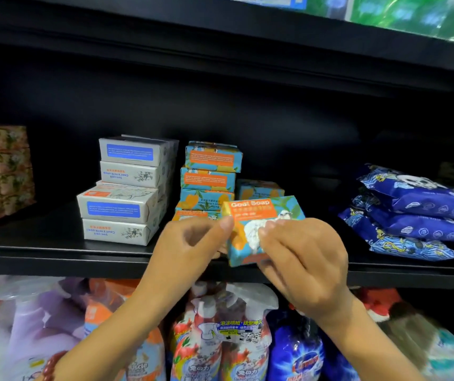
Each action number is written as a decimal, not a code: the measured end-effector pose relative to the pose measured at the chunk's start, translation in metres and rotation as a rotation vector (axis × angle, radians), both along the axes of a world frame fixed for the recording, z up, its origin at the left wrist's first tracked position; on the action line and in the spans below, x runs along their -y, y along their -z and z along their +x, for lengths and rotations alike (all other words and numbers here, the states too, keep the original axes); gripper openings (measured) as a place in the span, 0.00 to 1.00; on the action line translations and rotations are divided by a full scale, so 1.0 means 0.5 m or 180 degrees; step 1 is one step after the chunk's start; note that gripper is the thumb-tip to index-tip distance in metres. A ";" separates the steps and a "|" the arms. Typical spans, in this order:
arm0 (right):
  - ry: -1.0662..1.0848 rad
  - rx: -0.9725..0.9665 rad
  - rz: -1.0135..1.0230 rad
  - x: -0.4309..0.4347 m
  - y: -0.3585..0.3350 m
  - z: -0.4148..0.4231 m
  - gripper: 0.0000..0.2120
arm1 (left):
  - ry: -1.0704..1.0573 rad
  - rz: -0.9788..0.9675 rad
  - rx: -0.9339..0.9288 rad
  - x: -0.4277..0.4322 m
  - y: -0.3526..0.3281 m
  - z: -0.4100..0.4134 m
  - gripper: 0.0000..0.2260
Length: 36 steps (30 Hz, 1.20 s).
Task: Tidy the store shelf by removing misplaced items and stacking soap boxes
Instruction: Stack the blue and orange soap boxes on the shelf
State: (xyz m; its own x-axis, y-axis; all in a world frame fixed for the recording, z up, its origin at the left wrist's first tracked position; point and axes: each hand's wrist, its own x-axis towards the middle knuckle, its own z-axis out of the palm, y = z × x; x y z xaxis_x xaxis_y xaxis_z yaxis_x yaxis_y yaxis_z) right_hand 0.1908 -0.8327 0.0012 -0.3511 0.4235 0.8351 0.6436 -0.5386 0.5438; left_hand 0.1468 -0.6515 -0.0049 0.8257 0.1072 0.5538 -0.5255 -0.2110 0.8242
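Observation:
Both hands hold one blue-and-orange Goat Soap box (258,215) in front of the black shelf (55,254), its printed face toward me. My left hand (190,243) pinches its left edge and my right hand (302,251) grips its right side. Behind it stands a stack of matching blue-and-orange soap boxes (210,171), with one more such box (260,189) to the right. Further left rises a stack of white soap boxes (127,188) with blue labels.
Blue patterned packets (412,215) lie piled at the shelf's right. Floral-wrapped boxes (0,174) stand at the far left. The shelf below holds detergent refill pouches and spray bottles (220,334). Another black shelf hangs overhead with green packaging (412,15).

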 end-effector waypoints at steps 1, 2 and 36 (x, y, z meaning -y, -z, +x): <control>-0.0016 0.0118 -0.0006 -0.007 0.003 -0.004 0.11 | 0.0116 -0.0132 -0.0072 0.008 -0.009 -0.008 0.22; -0.0017 0.0203 0.0013 -0.012 0.006 -0.004 0.12 | 0.0206 -0.0240 -0.0142 0.014 -0.015 -0.014 0.22; -0.0813 -0.2801 0.0172 0.007 0.021 -0.034 0.19 | 0.0165 0.0651 -0.0276 -0.039 -0.012 -0.022 0.35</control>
